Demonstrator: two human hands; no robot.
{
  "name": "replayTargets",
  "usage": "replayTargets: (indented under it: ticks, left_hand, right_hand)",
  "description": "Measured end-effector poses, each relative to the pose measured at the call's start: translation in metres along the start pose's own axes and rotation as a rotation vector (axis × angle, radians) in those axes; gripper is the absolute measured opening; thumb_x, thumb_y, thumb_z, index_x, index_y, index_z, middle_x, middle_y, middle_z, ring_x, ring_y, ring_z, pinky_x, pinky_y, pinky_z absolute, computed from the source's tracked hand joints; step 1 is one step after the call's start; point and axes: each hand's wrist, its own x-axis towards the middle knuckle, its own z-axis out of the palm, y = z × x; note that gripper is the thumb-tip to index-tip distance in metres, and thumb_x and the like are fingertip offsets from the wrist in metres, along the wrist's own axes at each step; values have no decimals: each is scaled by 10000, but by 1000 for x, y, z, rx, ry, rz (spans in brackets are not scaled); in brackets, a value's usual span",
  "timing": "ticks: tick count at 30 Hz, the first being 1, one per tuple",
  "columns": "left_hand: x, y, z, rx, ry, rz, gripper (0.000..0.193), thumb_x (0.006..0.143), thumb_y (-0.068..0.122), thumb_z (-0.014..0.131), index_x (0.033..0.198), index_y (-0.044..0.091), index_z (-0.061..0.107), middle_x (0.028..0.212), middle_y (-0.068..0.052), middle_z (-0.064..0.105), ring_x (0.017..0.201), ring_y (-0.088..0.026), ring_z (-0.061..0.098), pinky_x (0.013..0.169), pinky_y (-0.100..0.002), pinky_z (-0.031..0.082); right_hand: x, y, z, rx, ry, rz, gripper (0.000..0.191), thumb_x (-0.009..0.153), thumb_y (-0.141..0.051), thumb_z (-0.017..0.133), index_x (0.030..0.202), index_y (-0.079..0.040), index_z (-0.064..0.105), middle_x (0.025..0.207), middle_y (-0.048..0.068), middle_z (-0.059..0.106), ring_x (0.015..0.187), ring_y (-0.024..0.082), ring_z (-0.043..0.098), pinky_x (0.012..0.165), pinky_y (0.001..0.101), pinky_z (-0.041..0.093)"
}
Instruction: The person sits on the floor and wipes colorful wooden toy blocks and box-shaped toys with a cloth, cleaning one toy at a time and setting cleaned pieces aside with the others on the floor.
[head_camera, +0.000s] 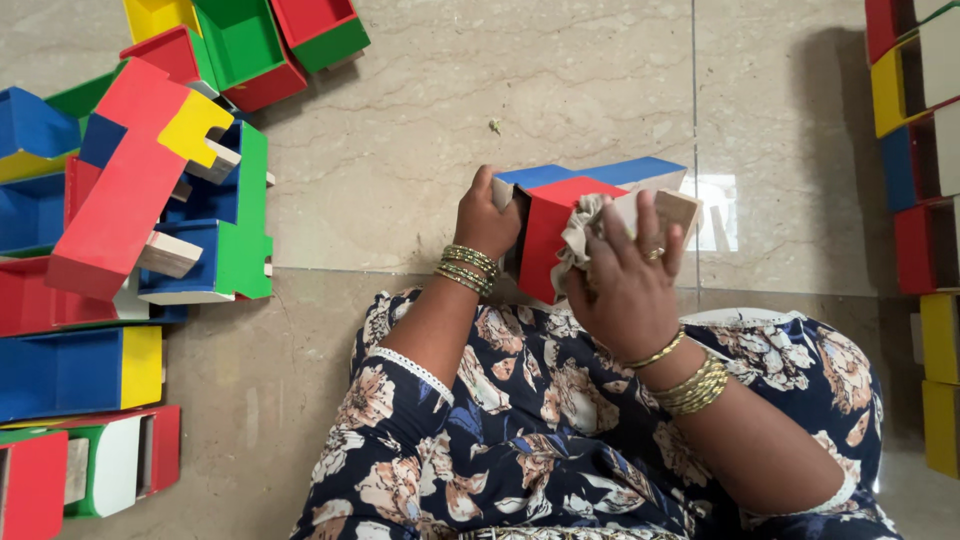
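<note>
A painted wooden box piece (560, 205), blue on top and red on its side with bare wood at the right end, rests against my lap above the floor. My left hand (487, 218) grips its left end. My right hand (628, 275) presses a crumpled beige cloth (580, 235) against the red side. Gold bangles ring both wrists, and a ring sits on my right hand. A dark floral dress covers my lap.
A pile of red, blue, green and yellow wooden box pieces (150, 190) lies at the left on the beige tiled floor (420, 130). More coloured pieces (915, 150) are stacked along the right edge.
</note>
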Motion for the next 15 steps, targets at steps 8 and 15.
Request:
replayTargets:
  ticks: [8,15]
  left_hand:
    - [-10,-22,11,-72,13,-12,248,883,168,701,1098,95,601,972,-164,752,926,-324,753,778,-379,584]
    - [37,-25,5,0,-56,-29,353,865,133,659,1206,110,568,1017,-183,740,957,-349,731,799,-392,576]
  right_hand:
    - [-20,-3,8,246,-204,-76,153,820,-216,719,928,-121,669,1157,38,712,1451,254,443,1233,547,110]
    - [28,15,27,414,-232,-2,253,744,-226,807,928,-144,655,897,46,720,1399,280,494,1181,534,159]
